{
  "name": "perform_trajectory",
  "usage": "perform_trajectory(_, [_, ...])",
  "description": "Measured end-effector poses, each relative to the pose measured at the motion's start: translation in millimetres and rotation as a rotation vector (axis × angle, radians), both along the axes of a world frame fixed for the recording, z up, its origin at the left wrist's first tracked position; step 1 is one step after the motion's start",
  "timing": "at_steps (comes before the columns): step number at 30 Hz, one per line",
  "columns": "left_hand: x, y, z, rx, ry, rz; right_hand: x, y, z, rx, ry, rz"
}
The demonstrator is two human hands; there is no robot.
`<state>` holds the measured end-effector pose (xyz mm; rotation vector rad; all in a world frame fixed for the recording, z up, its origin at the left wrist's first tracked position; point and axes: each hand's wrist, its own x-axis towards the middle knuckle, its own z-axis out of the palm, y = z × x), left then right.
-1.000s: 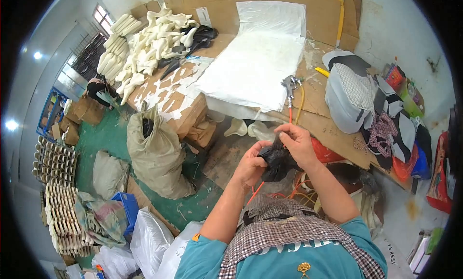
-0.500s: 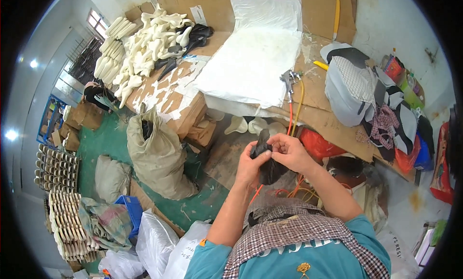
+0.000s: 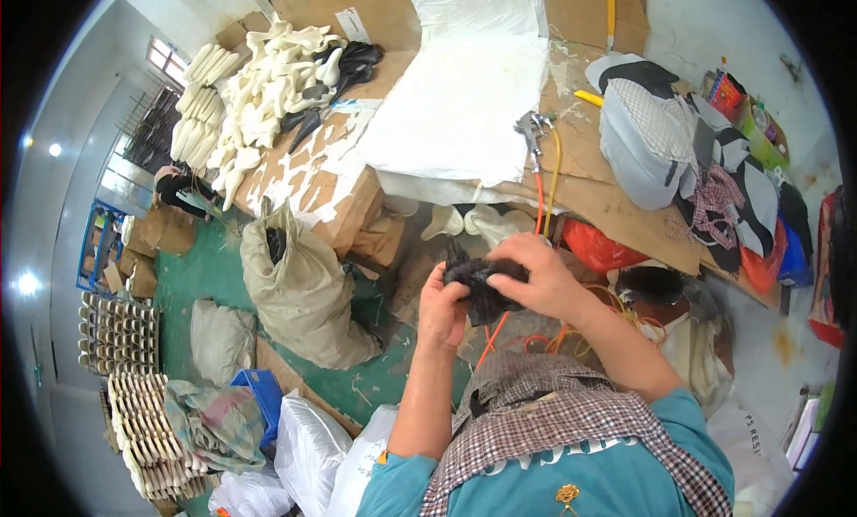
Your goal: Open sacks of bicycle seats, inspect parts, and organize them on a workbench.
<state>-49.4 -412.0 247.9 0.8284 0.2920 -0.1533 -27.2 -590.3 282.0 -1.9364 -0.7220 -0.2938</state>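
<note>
In front of my apron a crumpled piece of thin black material (image 3: 483, 289) is held up between my hands; whether it is cloth or film I cannot tell. My left hand (image 3: 441, 307) pinches its left side, thumb toward me. From above, my right hand (image 3: 541, 280) grips the right side with thumb and fingers. Beyond them lies a bench covered with a white sheet (image 3: 455, 106). A spray gun (image 3: 532, 129) rests at the sheet's right edge, with an orange hose (image 3: 539, 195) and a yellow hose (image 3: 558, 173) running down.
Cream, saddle-shaped pieces (image 3: 254, 97) are heaped at the far left of the bench, with black covers (image 3: 357, 66) beside them. A full woven sack (image 3: 303, 294) stands left of me. Grey-and-black covers (image 3: 647, 142) lie at right. A blue crate (image 3: 261, 401) and stacked pieces (image 3: 147, 423) are lower left.
The black material has gone from hanging upright to bunched sideways between my hands. My right hand has turned over its right side; the view has shifted slightly.
</note>
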Motion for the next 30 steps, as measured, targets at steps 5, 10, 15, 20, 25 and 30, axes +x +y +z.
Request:
perform_trajectory(5, [-6.6, -11.8, 0.8, 0.252, -0.122, -0.088, 5.9, 1.2, -19.2, 0.017, 0.279, 0.121])
perform_trajectory(10, [4.4, 17.8, -3.5, 0.479, -0.177, -0.262, 1.7, -1.1, -12.4, 0.169, 0.591, 0.328])
perform_trajectory(15, [5.3, 21.7, 2.7, -0.012, -0.185, -0.224, 2.9, -7.3, -14.8, 0.537, 0.844, 0.454])
perform_trajectory(20, [-3.6, -14.7, 12.6, -0.184, -0.197, -0.315, 3.6, -13.9, -14.8, 0.374, 0.611, 0.017])
perform_trajectory(25, [-0.7, -25.5, 25.1, 0.076, -0.221, -0.065, -12.6, -4.7, -23.6, 0.215, 0.024, -0.163])
perform_trajectory(30, [-2.1, -16.0, 21.7, 0.128, -0.273, -0.145, -16.6, -7.0, -58.3, -0.027, 0.046, -0.184])
